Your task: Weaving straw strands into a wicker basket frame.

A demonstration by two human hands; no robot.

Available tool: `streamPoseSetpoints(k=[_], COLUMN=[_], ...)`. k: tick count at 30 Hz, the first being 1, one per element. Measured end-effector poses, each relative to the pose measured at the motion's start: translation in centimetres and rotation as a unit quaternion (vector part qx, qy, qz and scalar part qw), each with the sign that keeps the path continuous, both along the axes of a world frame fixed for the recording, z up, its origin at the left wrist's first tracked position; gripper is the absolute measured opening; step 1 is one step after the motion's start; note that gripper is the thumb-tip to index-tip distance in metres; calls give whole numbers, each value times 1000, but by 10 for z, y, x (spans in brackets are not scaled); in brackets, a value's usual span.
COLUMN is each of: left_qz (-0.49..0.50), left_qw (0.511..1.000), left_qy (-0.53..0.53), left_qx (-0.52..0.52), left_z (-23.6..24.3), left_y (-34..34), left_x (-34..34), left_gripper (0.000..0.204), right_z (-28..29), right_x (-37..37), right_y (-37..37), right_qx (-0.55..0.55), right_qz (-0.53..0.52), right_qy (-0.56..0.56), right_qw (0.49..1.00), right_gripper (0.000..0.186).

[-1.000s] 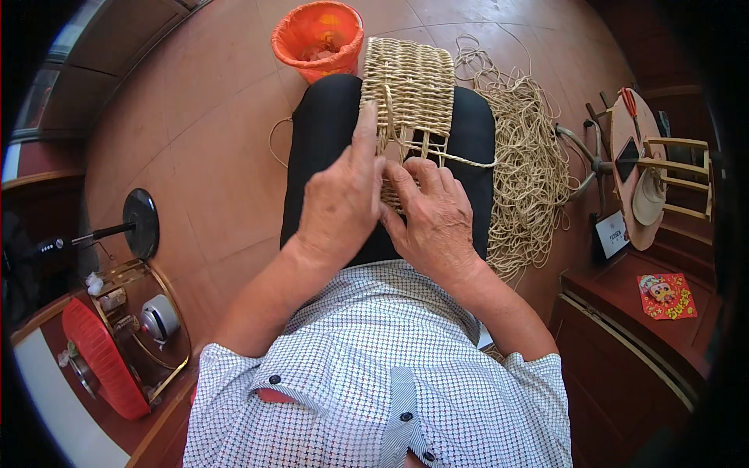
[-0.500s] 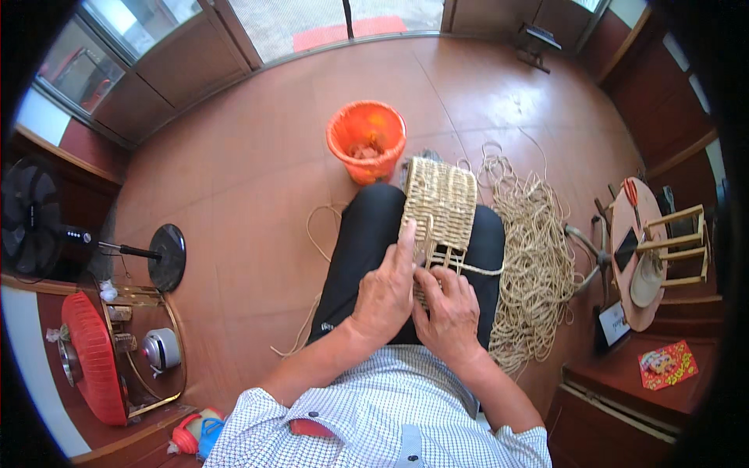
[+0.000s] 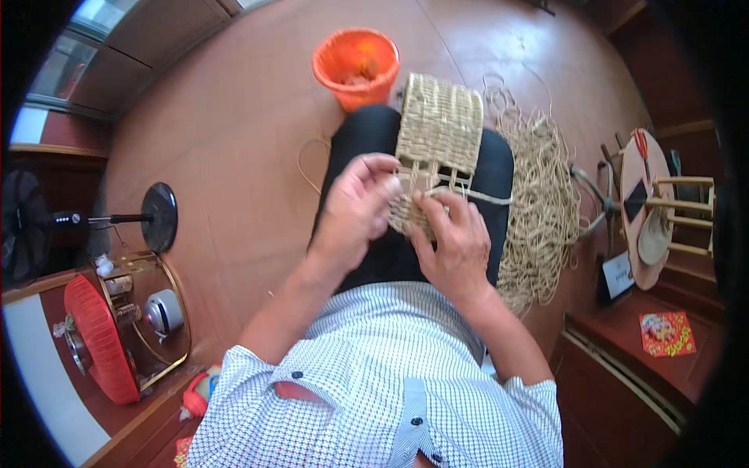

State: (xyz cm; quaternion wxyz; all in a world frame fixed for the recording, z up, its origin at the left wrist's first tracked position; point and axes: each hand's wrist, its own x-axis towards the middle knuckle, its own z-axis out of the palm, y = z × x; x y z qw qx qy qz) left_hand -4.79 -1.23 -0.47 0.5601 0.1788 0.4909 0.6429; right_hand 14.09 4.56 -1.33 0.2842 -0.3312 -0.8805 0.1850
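Straw-coloured weaving [image 3: 442, 125] rests across your 2 knees [image 3: 365, 132], apparently for support, its near end [image 3: 404, 212] between your right hand [image 3: 456, 238], grasping it, seemingly to steady it, and your left hand [image 3: 355, 210], curled beside it, hold unclear.

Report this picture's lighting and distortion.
Head view: edges bend near the black rim; pale sheen on the reddish-brown tiled floor toward the top; round black fan head dim at far left; weave legible on the tan woven-cord panel.
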Motion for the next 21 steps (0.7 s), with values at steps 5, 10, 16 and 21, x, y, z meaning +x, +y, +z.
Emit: streamPoseSetpoints(k=[5, 10, 16, 21], left_qz=[44, 143, 230, 269], left_qw=[994, 986, 961, 942], left_qy=[-96, -34, 3, 40], left_qx=[-13, -82, -153, -197], left_z=[-11, -40, -78, -58], left_y=[-1, -17, -60, -89], left_x=[-76, -140, -265, -358], left_gripper=[24, 21, 13, 22], right_z=[-6, -10, -7, -10], right_x=[-9, -28, -46, -53], right_y=[1, 7, 10, 12], right_qx=[-31, 16, 10, 4], right_qz=[-25, -18, -47, -69], right_qy=[32, 55, 26, 31], right_qw=[999, 998, 999, 997], right_gripper=[37, 15, 19, 22])
